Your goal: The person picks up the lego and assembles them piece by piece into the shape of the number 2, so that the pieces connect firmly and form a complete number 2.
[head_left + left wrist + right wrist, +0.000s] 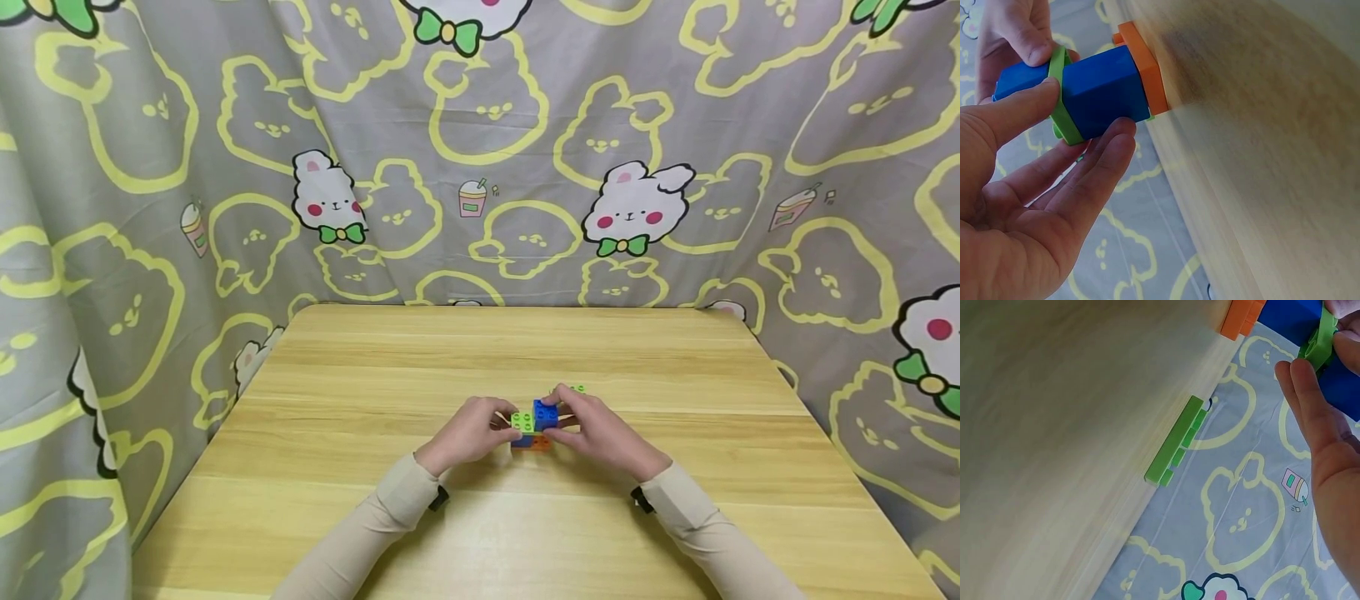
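Note:
A small stack of toy building bricks stands on the table between the two hands. At its base lies an orange plate (1146, 69). On that sits a blue brick (1107, 90), with a light green plate (522, 422) across its top. A second blue brick (546, 414) rests on the right part of the green plate. My left hand (471, 429) pinches the green plate from the left; its thumb lies on the edge, while other fingers reach along the lower blue brick. From the right, my right hand (603, 429) grips the upper blue brick between thumb and fingers.
Another green studded plate (1175, 442) lies on the wooden table (360, 367) just beyond the right hand, partly hidden by it in the head view. A patterned grey curtain (525, 125) hangs behind the table and along both sides.

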Demonstrator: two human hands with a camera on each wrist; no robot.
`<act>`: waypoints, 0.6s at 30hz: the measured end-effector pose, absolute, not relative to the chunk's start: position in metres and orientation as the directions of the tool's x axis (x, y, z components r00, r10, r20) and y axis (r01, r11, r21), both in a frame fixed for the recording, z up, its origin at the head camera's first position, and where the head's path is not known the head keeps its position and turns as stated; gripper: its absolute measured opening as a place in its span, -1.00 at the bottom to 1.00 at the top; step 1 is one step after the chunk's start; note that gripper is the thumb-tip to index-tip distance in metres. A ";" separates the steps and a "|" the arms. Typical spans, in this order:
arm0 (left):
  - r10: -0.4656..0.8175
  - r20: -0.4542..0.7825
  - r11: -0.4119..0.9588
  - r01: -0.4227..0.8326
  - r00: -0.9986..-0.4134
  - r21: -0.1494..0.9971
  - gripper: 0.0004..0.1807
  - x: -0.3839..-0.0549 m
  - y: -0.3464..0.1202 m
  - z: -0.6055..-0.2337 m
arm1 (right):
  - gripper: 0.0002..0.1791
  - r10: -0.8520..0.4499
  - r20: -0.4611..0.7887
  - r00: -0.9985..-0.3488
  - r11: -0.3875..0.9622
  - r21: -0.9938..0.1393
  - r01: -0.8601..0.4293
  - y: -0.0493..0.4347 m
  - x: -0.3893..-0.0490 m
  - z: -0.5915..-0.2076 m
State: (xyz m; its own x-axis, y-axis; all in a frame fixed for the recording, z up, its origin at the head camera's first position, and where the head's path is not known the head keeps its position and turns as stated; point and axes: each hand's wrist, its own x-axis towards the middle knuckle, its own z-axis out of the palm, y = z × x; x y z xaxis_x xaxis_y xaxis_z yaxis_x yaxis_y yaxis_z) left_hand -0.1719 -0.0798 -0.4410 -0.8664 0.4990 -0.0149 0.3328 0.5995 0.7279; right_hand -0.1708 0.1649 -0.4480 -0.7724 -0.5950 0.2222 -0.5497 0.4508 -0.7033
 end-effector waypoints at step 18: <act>0.501 -0.015 0.602 0.336 -0.865 0.725 -0.66 -0.171 -0.079 -0.440 | -0.65 -0.577 0.198 -0.793 0.446 -0.737 -0.508 0.168 -0.172 -0.450</act>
